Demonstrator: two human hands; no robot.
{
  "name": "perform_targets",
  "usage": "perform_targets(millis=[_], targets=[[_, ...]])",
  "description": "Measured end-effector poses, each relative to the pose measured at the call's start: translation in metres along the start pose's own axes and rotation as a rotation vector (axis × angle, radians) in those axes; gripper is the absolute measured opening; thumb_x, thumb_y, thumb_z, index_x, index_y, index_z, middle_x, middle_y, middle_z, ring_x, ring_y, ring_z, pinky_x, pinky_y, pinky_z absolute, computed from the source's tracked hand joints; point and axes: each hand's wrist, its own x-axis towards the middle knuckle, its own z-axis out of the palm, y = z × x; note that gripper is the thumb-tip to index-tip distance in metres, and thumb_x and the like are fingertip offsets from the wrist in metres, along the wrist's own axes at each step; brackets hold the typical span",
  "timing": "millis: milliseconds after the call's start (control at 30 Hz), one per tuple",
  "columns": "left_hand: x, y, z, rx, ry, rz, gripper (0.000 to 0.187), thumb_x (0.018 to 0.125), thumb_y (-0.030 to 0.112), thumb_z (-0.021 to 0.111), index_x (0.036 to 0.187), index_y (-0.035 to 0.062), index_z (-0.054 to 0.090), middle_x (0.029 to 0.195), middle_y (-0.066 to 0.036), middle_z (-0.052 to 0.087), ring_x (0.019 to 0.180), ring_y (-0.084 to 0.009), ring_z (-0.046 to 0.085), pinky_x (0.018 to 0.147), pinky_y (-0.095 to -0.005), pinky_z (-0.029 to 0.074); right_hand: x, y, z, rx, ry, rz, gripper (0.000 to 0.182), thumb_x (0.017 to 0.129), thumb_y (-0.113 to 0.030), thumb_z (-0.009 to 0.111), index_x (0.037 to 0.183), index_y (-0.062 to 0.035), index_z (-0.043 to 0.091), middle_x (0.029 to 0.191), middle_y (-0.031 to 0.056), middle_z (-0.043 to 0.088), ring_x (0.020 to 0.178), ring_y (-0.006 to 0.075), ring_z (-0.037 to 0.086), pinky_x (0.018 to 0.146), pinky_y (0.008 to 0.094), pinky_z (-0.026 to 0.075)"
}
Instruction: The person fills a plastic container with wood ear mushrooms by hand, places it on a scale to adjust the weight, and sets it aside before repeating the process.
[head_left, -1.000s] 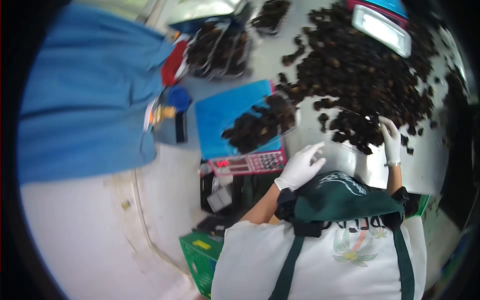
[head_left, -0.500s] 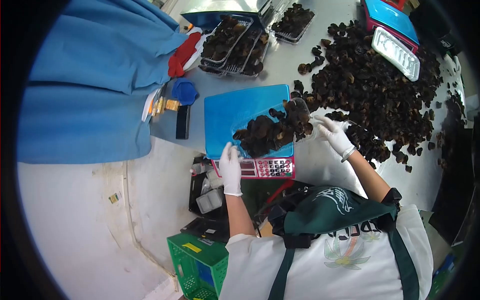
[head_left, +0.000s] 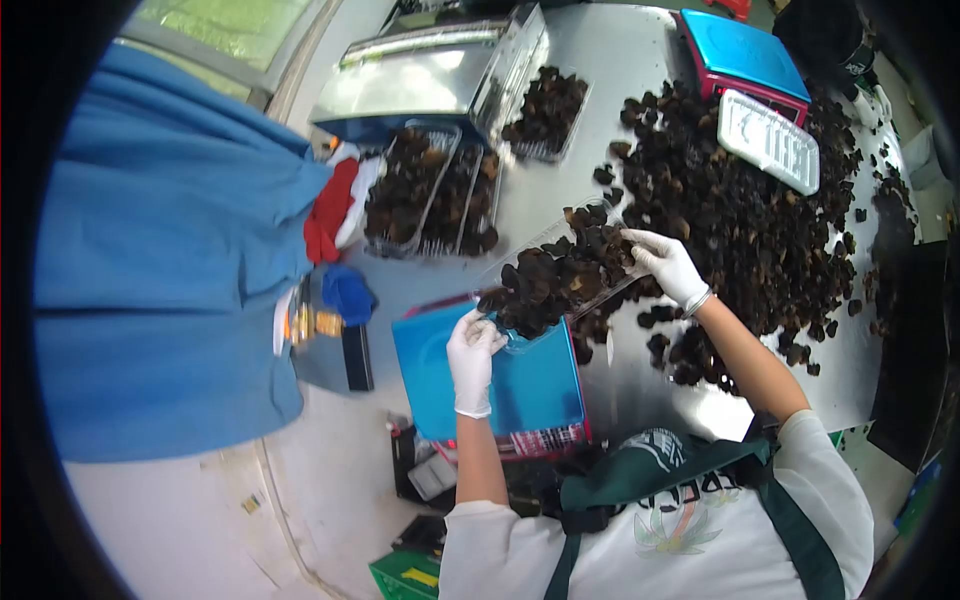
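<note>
A clear plastic tray of dark, wrinkled pieces like wood ear fungus (head_left: pixel 560 272) is held tilted above the blue-topped scale (head_left: pixel 490 385). My left hand (head_left: pixel 473 350), in a white glove, grips the tray's lower left end. At its right end, my right hand (head_left: pixel 665 265), also gloved, has its fingers closed on the rim. The scale's pink front with its keypad shows below the blue plate. To the right of the tray spreads a large heap of the same dark pieces (head_left: pixel 750 220) on the metal table.
Filled trays (head_left: pixel 430 195) sit at the left beside a metal box (head_left: pixel 415 80); another filled tray (head_left: pixel 547 112) is behind. A second scale (head_left: pixel 745 55) and a white tray (head_left: pixel 768 142) rest by the heap. Blue curtain (head_left: pixel 170 250), phone (head_left: pixel 357 358) and green crate (head_left: pixel 405 575) are left.
Both hands have lifted the filled tray up off the scale plate and moved it away from my body. The camera view has shifted, so the scale appears lower.
</note>
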Motion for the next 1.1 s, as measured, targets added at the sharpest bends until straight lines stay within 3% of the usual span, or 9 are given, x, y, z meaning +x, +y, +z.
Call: perform_targets(millis=[267, 500, 567, 667, 800, 867, 933, 1033, 1100], targets=[[0.14, 0.05, 0.112, -0.184, -0.104, 0.136, 0.025, 0.086, 0.001, 0.051, 0.11, -0.0017, 0.043, 0.087, -0.008, 0.051, 0.075, -0.0136, 0.054, 0.076, -0.0329, 0.055, 0.208, -0.051, -0.097, -0.182, 0.165, -0.101, 0.03, 0.087, -0.017, 0.054, 0.113, -0.0025, 0.059, 0.091, 0.0023, 0.064, 0.074, 0.0073, 0.057, 0.065, 0.0231, 0.047], [0.243, 0.043, 0.16, -0.304, -0.024, 0.146, 0.029, 0.084, -0.004, 0.05, 0.109, 0.0001, 0.037, 0.09, -0.011, 0.049, 0.075, -0.0174, 0.054, 0.074, -0.0391, 0.055, 0.344, -0.041, -0.108, -0.21, 0.222, -0.171, 0.026, 0.089, -0.021, 0.053, 0.108, -0.0074, 0.063, 0.093, 0.0024, 0.065, 0.068, 0.0096, 0.058, 0.064, 0.0229, 0.048], [0.254, 0.036, 0.165, -0.278, -0.003, 0.121, 0.027, 0.084, -0.005, 0.049, 0.107, 0.0002, 0.036, 0.089, -0.011, 0.047, 0.073, -0.0172, 0.053, 0.074, -0.039, 0.056, 0.363, -0.028, -0.106, -0.224, 0.211, -0.091, 0.026, 0.088, -0.021, 0.053, 0.107, -0.0059, 0.063, 0.096, 0.0053, 0.065, 0.077, 0.0137, 0.061, 0.072, 0.0259, 0.049], [0.261, 0.028, 0.165, -0.236, 0.012, 0.084, 0.026, 0.085, -0.004, 0.05, 0.106, -0.0004, 0.037, 0.091, -0.012, 0.048, 0.074, -0.0176, 0.053, 0.074, -0.039, 0.056, 0.373, -0.011, -0.105, -0.539, 0.206, -0.262, 0.029, 0.088, -0.021, 0.052, 0.11, -0.0049, 0.061, 0.101, 0.0092, 0.064, 0.091, 0.0189, 0.061, 0.082, 0.0295, 0.046], [0.259, 0.027, 0.158, -0.247, -0.029, 0.058, 0.026, 0.085, -0.002, 0.051, 0.107, -0.0007, 0.038, 0.094, -0.014, 0.049, 0.078, -0.021, 0.055, 0.075, -0.0395, 0.056, 0.329, -0.017, -0.106, -0.445, 0.361, -0.397, 0.032, 0.088, -0.022, 0.052, 0.115, -0.0056, 0.057, 0.11, 0.0118, 0.06, 0.102, 0.0212, 0.057, 0.09, 0.0316, 0.043], [0.254, 0.03, 0.155, -0.281, -0.052, 0.001, 0.028, 0.085, 0.001, 0.053, 0.109, -0.0005, 0.039, 0.096, -0.015, 0.05, 0.082, -0.0242, 0.055, 0.077, -0.0402, 0.055, 0.252, -0.04, -0.104, -0.433, 0.355, -0.391, 0.034, 0.092, -0.023, 0.048, 0.12, -0.0043, 0.053, 0.121, 0.0083, 0.055, 0.108, 0.0158, 0.052, 0.094, 0.0291, 0.039], [0.237, 0.033, 0.149, -0.345, -0.045, -0.009, 0.025, 0.087, 0.006, 0.053, 0.108, 0.0008, 0.041, 0.098, -0.013, 0.049, 0.081, -0.0223, 0.054, 0.076, -0.0363, 0.053, 0.168, -0.044, -0.11, -0.182, 0.36, -0.375, 0.027, 0.09, -0.011, 0.051, 0.115, -0.0012, 0.056, 0.116, 0.0087, 0.057, 0.105, 0.0148, 0.054, 0.092, 0.0278, 0.041], [0.15, 0.038, 0.166, -0.199, -0.004, 0.123, 0.019, 0.088, 0.008, 0.052, 0.105, 0.0034, 0.044, 0.098, -0.009, 0.05, 0.08, -0.0172, 0.053, 0.071, -0.0289, 0.05, 0.024, -0.03, -0.137, -0.372, 0.636, -0.373, 0.021, 0.089, -0.005, 0.049, 0.107, 0.0006, 0.059, 0.101, 0.0084, 0.062, 0.09, 0.0141, 0.058, 0.082, 0.026, 0.045], [0.078, 0.021, 0.176, -0.006, -0.327, 0.21, 0.015, 0.089, 0.008, 0.052, 0.103, 0.0051, 0.046, 0.089, -0.006, 0.051, 0.072, -0.0114, 0.052, 0.064, -0.0256, 0.048, -0.069, 0.003, -0.159, -0.297, 0.952, -0.213, 0.019, 0.091, -0.007, 0.048, 0.105, -0.0021, 0.061, 0.095, 0.0045, 0.063, 0.081, 0.0095, 0.057, 0.076, 0.0227, 0.045]])
